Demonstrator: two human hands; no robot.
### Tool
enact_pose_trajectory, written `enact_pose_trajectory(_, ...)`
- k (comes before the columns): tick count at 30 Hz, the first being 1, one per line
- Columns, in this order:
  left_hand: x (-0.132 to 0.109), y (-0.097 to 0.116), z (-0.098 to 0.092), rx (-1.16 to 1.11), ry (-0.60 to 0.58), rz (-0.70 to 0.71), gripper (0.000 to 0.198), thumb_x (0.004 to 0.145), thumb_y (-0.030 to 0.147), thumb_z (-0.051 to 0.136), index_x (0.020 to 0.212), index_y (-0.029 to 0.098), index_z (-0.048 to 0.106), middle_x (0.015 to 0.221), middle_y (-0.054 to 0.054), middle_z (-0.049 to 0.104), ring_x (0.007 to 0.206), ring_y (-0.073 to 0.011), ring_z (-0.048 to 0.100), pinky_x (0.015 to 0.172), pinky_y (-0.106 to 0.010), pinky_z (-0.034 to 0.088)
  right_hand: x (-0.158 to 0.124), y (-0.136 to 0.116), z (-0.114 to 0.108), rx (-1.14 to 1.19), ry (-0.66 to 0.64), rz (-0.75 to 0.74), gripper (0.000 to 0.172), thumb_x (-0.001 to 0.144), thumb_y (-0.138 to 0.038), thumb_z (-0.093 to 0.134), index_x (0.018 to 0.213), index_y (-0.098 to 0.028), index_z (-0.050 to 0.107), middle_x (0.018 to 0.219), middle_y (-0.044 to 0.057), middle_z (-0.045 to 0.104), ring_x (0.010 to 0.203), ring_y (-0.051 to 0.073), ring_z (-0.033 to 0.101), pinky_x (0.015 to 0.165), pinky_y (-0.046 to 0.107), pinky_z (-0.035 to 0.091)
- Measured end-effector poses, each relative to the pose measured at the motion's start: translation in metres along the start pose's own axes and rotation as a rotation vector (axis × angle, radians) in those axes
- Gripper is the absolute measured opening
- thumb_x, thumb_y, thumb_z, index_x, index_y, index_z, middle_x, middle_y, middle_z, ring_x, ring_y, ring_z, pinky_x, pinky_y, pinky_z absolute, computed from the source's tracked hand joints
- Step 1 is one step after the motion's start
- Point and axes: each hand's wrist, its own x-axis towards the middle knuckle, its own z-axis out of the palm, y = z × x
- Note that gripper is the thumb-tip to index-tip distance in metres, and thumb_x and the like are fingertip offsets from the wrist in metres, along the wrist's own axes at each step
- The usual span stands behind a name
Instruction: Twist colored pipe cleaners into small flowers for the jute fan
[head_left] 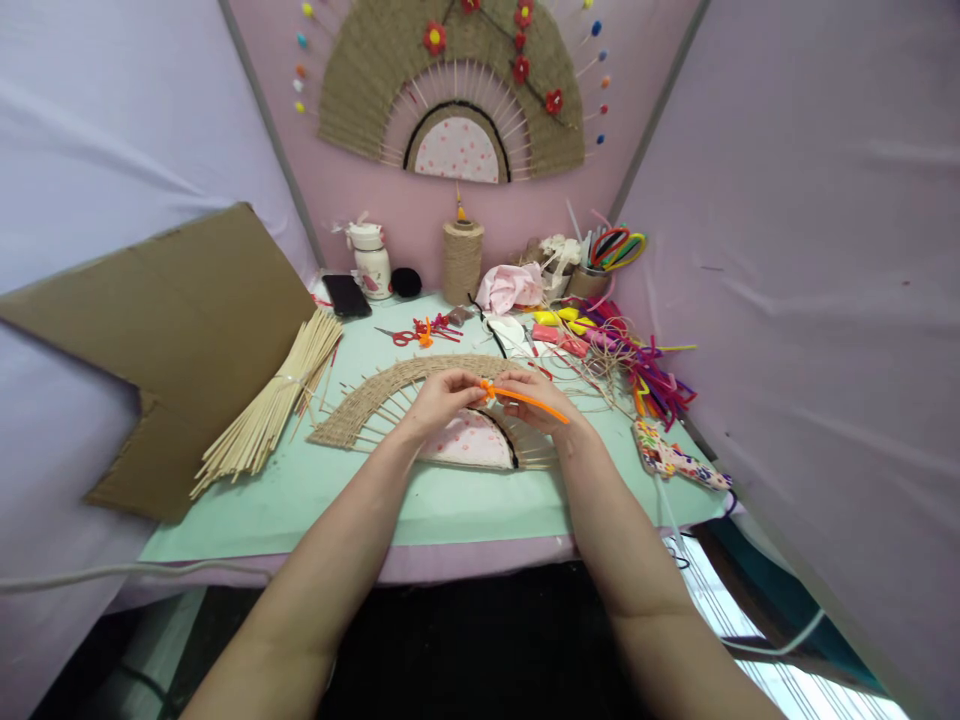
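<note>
An orange pipe cleaner point(536, 402) is pinched between both hands, its near end bent into a small bunch and its long tail reaching right across my right palm. My left hand point(448, 400) grips the bunched end with thumb and fingertips. Close beside it, my right hand point(529, 392) has its fingers closed on the same bunch. Under both hands lies a fan point(360, 412) of twine-wrapped sticks, with a pink-dotted white half-circle point(471, 442) at its base. My hands cover part of the fan's middle and right.
A bundle of thin sticks point(274, 405) leans by a cardboard sheet point(187, 340) on the left. Red scissors point(403, 338), a twine spool point(462, 262) and a white bottle point(371, 262) stand or lie behind. Coloured pipe cleaners point(664, 375) and a hot glue gun point(679, 462) are at right.
</note>
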Motion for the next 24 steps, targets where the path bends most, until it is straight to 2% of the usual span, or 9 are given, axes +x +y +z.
enact_pose_trajectory(5, 0.001, -0.003, 0.0, -0.037, -0.031, 0.071, 0.025, 0.06, 0.03, 0.075, 0.077, 0.013, 0.066, 0.069, -0.002, 0.068, 0.063, -0.0116, 0.061, 0.068, -0.027, 0.05, 0.001, 0.003, 0.004, 0.186, -0.058, 0.024, 0.026, 0.058, -0.035, 0.076, 0.071, -0.019, 0.06, 0.064, -0.002, 0.06, 0.058, 0.01, 0.053, 0.049, 0.02, 0.036)
enact_pose_trajectory(12, 0.0, -0.002, 0.001, -0.073, -0.038, 0.097, 0.027, 0.06, 0.03, 0.076, 0.08, 0.013, 0.067, 0.072, -0.004, 0.07, 0.062, -0.0123, 0.061, 0.067, -0.028, 0.05, -0.001, 0.003, 0.01, 0.173, -0.08, -0.03, 0.024, 0.06, -0.035, 0.072, 0.072, -0.019, 0.058, 0.059, -0.003, 0.057, 0.053, 0.009, 0.049, 0.047, 0.02, 0.032)
enact_pose_trajectory(16, 0.0, -0.002, 0.0, -0.013, -0.053, 0.07, 0.027, 0.059, 0.028, 0.075, 0.081, 0.012, 0.071, 0.072, -0.005, 0.07, 0.063, -0.0127, 0.061, 0.067, -0.027, 0.05, -0.001, 0.003, 0.012, 0.169, -0.097, -0.033, 0.027, 0.06, -0.036, 0.074, 0.07, -0.019, 0.056, 0.058, -0.004, 0.055, 0.05, 0.008, 0.047, 0.047, 0.021, 0.031)
enact_pose_trajectory(20, -0.001, 0.001, 0.0, 0.006, -0.033, 0.039, 0.025, 0.06, 0.028, 0.074, 0.079, 0.012, 0.071, 0.069, -0.004, 0.07, 0.062, -0.0124, 0.061, 0.067, -0.026, 0.05, 0.0, 0.004, 0.018, 0.159, -0.046, -0.12, 0.031, 0.058, -0.038, 0.077, 0.069, -0.019, 0.056, 0.063, -0.003, 0.057, 0.054, 0.008, 0.05, 0.049, 0.021, 0.033)
enact_pose_trajectory(24, -0.001, 0.002, 0.001, -0.057, 0.019, 0.055, 0.027, 0.06, 0.03, 0.074, 0.08, 0.012, 0.069, 0.071, -0.003, 0.07, 0.064, -0.013, 0.062, 0.069, -0.027, 0.051, 0.001, 0.004, 0.02, 0.07, 0.061, -0.206, 0.026, 0.062, -0.036, 0.074, 0.075, -0.02, 0.059, 0.067, -0.003, 0.057, 0.054, 0.008, 0.047, 0.049, 0.021, 0.033)
